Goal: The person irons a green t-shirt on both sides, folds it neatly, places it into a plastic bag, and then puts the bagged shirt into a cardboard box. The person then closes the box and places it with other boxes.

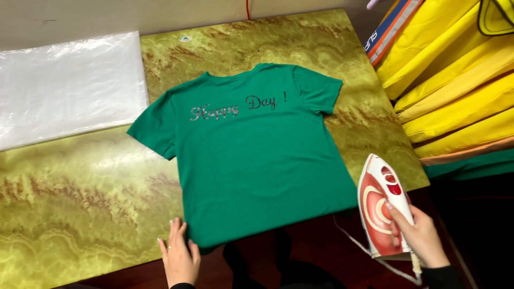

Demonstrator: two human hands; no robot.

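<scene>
A green T-shirt (257, 155) with shiny lettering across the chest lies flat on a green-gold marbled table (80, 198). My left hand (178, 256) rests at the shirt's lower left hem corner, fingers on the fabric at the table's near edge. My right hand (420, 235) grips a red and white steam iron (381, 206) by its handle, held in the air off the table's near right corner, just right of the shirt. The iron's white cord (369, 251) trails below it.
A white plastic-wrapped sheet (67, 85) covers the table's far left. A stack of yellow fabric (455, 80) with green and orange layers beneath lies to the right. Dark red floor (316, 251) shows below the table edge.
</scene>
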